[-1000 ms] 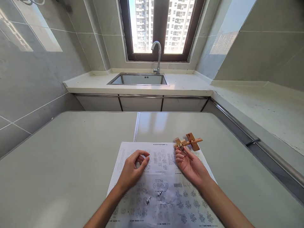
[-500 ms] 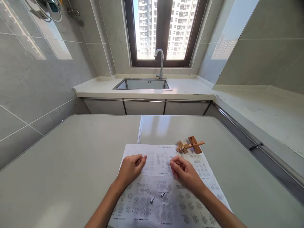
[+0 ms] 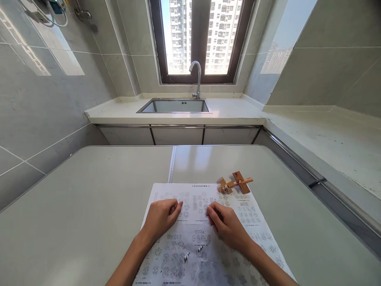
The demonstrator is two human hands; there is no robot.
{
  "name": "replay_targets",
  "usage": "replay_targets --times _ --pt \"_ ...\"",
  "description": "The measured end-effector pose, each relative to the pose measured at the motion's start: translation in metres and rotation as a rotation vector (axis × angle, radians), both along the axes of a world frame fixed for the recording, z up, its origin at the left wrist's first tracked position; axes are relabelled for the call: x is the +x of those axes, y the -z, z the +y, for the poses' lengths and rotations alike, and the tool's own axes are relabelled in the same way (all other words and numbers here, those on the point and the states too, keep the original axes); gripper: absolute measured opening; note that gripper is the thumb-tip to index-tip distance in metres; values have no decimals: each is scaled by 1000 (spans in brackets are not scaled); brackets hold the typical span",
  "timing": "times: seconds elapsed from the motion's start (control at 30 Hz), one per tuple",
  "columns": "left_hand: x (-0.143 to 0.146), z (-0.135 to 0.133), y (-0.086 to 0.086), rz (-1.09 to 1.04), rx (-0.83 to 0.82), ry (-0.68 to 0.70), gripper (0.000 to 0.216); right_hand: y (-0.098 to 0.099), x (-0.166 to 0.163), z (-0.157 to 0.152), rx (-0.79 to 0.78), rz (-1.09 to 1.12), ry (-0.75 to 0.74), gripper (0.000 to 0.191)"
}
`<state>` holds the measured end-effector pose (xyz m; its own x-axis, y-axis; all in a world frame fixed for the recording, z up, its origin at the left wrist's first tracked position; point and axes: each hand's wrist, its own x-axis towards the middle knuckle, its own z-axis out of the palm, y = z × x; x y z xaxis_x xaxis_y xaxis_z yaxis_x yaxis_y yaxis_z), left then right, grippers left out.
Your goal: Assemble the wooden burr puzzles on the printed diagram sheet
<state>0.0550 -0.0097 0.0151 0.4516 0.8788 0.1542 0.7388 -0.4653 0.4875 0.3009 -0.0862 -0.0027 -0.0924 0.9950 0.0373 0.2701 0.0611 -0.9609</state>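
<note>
A large printed sheet point(image 3: 190, 228) lies on the table, covered with small line drawings and text that is too small to read. My left hand point(image 3: 164, 214) rests on its left part, fingers curled into a loose fist with the thumb against them. Across from it, my right hand point(image 3: 228, 222) lies over the sheet's right half, its fingers bent inward and closed. Nothing shows in either hand. Beyond the right hand, at the sheet's far right corner, stands a small wooden puzzle point(image 3: 235, 183) of interlocked pieces, a thin stick joining its two parts.
The pale table point(image 3: 89, 206) has a seam down its middle. Behind it is a counter with a sink point(image 3: 174, 106) and a faucet point(image 3: 197, 79) below a window point(image 3: 201, 39). Another counter point(image 3: 333, 135) runs along the right. Two small torn spots mark the sheet.
Both hands have drawn slightly toward me over the sheet, and the right fingers have curled in more. The view has shifted a little. The wooden puzzle stays in place.
</note>
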Motion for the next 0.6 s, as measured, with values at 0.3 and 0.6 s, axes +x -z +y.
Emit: replay_targets --times 0.3,0.6 --pt "2 1 -1 22 20 8 48 -6 -2 -1 63 -154 -44 28" --pt "3 -1 -1 16 24 3 47 -2 -3 -3 145 -254 -80 23"
